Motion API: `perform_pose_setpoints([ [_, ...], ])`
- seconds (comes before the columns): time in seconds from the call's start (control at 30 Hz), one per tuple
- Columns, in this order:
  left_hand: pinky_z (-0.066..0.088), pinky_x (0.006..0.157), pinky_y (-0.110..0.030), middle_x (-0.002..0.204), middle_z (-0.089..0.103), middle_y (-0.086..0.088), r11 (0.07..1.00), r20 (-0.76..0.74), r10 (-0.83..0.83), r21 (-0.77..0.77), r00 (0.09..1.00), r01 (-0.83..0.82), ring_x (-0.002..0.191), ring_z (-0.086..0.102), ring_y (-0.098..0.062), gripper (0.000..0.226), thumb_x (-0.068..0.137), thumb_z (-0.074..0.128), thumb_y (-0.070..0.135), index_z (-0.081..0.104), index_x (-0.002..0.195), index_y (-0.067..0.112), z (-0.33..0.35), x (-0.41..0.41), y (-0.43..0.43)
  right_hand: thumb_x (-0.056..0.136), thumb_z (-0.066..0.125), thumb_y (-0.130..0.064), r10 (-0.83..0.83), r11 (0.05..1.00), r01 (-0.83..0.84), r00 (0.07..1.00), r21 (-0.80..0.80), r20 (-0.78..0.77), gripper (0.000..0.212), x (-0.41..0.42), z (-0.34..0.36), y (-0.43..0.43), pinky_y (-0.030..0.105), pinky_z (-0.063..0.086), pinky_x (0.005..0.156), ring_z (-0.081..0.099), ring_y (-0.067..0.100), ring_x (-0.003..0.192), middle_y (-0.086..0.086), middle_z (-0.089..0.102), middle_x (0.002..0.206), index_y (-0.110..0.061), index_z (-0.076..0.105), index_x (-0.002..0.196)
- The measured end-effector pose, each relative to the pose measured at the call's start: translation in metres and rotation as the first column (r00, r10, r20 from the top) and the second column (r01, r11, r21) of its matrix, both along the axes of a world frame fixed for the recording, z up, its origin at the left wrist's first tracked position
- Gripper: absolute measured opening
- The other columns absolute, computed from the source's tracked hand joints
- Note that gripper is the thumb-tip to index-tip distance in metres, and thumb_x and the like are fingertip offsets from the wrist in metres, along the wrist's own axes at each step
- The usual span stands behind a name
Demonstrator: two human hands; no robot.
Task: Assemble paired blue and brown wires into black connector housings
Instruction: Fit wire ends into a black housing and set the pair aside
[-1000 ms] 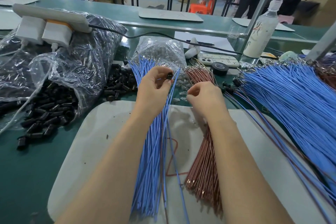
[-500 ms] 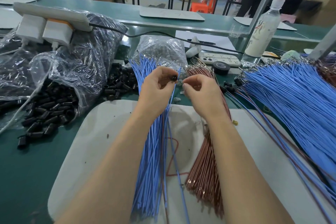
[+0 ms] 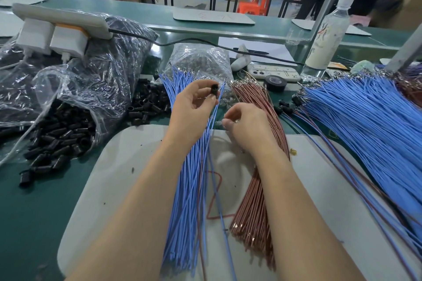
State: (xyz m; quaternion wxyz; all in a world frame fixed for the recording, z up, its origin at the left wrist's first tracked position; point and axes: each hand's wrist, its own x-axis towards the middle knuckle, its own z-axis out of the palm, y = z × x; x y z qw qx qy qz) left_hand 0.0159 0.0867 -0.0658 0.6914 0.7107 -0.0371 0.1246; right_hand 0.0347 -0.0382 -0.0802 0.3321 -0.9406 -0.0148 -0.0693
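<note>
Black connector housing (image 3: 214, 89) — one short cylinder, pinched in left hand (image 3: 194, 107) above the far edge of the grey mat (image 3: 114, 189). Loose housings (image 3: 57, 137) — heaped left of the mat. Blue wires (image 3: 187, 189): bundle lying lengthwise on the mat. Brown wires (image 3: 253, 207): bundle alongside, to its right.

Mat (image 3: 109, 189) ctr w/ L wire bundle (image 3: 187, 201) & R wire bundle (image 3: 253, 212) on it; housings (image 3: 57, 134) in bag (image 3: 91, 80) left; tape roll (image 3: 275, 83) behind.

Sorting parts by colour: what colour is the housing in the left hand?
Black; the head view shows the housing in the left hand best.
</note>
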Motion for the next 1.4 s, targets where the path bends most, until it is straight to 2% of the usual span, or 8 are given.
perform_pose_setpoints([
  [0.13,0.052,0.086,-0.037,0.101,0.068,-0.007,1.0,-0.004,-0.001,0.014,1.0,0.001,0.087,0.061,-0.02,0.033,0.092,0.052,0.0,0.061,0.091,0.032,0.0,-0.001,-0.001,0.091,0.052,-0.011,-0.152,0.987,0.159,0.975,-0.028,0.16,0.019,0.002,0.002,-0.01,0.03,0.047,0.086,0.059,0.02,0.098,0.004,0.067,0.104,-0.016,0.069,0.097],
  [0.7,0.052,0.087,-0.031,0.103,0.068,-0.006,1.0,-0.026,0.005,0.024,1.0,-0.005,0.086,0.063,-0.014,0.031,0.092,0.052,0.002,0.061,0.093,0.031,0.0,-0.001,0.001,0.091,0.053,-0.01,-0.131,0.945,0.114,0.991,-0.305,-0.034,0.027,0.006,-0.005,-0.006,0.033,0.043,0.087,0.053,0.024,0.113,-0.001,0.062,0.119,-0.026,0.063,0.111],
  [0.8,0.051,0.087,-0.028,0.102,0.068,-0.005,0.999,-0.017,0.002,0.036,1.0,-0.001,0.089,0.065,-0.017,0.032,0.092,0.052,0.001,0.06,0.092,0.032,-0.001,-0.001,0.001,0.093,0.054,-0.013,-0.101,0.985,0.107,0.994,-0.137,0.051,0.017,0.003,-0.004,-0.006,0.027,0.042,0.078,0.057,0.018,0.098,-0.003,0.065,0.105,-0.021,0.063,0.105],
  [0.87,0.05,0.088,-0.027,0.101,0.068,-0.004,0.999,-0.013,-0.007,0.043,1.0,0.007,0.095,0.065,-0.023,0.032,0.092,0.052,0.001,0.06,0.091,0.032,-0.002,0.0,0.001,0.091,0.058,-0.01,-0.08,0.984,0.065,0.993,0.164,0.086,0.011,0.001,0.002,-0.008,0.023,0.045,0.075,0.059,0.012,0.085,-0.003,0.065,0.091,-0.018,0.065,0.095],
  [1.0,0.05,0.09,-0.027,0.098,0.068,-0.001,0.998,0.003,-0.015,0.063,1.0,0.015,0.096,0.065,-0.022,0.03,0.092,0.053,0.001,0.06,0.093,0.03,-0.005,0.002,0.001,0.091,0.056,0.003,0.12,0.632,-0.061,0.993,0.772,-0.019,0.018,-0.004,0.016,-0.009,0.019,0.055,0.071,0.063,0.008,0.067,0.002,0.067,0.074,-0.011,0.066,0.085],
  [1.07,0.051,0.091,-0.029,0.096,0.067,0.004,0.997,0.008,-0.012,0.076,1.0,0.011,0.096,0.065,-0.021,0.032,0.092,0.054,0.002,0.06,0.091,0.034,-0.006,0.003,0.001,0.091,0.055,0.005,0.179,0.551,-0.084,0.984,0.831,-0.019,0.021,-0.006,0.02,-0.01,0.016,0.054,0.068,0.065,0.005,0.065,-0.002,0.069,0.068,-0.011,0.068,0.084],
  [1.23,0.051,0.091,-0.033,0.093,0.067,0.009,0.995,0.026,-0.012,0.1,1.0,0.009,0.094,0.065,-0.02,0.035,0.092,0.054,0.003,0.059,0.089,0.038,-0.009,0.006,0.001,0.089,0.058,0.004,0.189,0.519,-0.13,0.981,0.845,0.034,0.016,-0.008,0.024,-0.012,0.017,0.054,0.068,0.066,0.006,0.066,-0.002,0.069,0.069,-0.009,0.068,0.086],
  [1.4,0.051,0.088,-0.027,0.089,0.065,0.01,0.993,0.042,-0.039,0.116,0.998,0.034,0.087,0.063,-0.012,0.036,0.092,0.053,0.0,0.058,0.088,0.035,-0.012,0.007,0.0,0.087,0.063,0.0,0.094,0.622,-0.211,0.976,0.754,0.195,0.013,-0.01,0.028,-0.011,0.019,0.054,0.07,0.067,0.01,0.071,-0.003,0.07,0.072,-0.012,0.067,0.084],
])
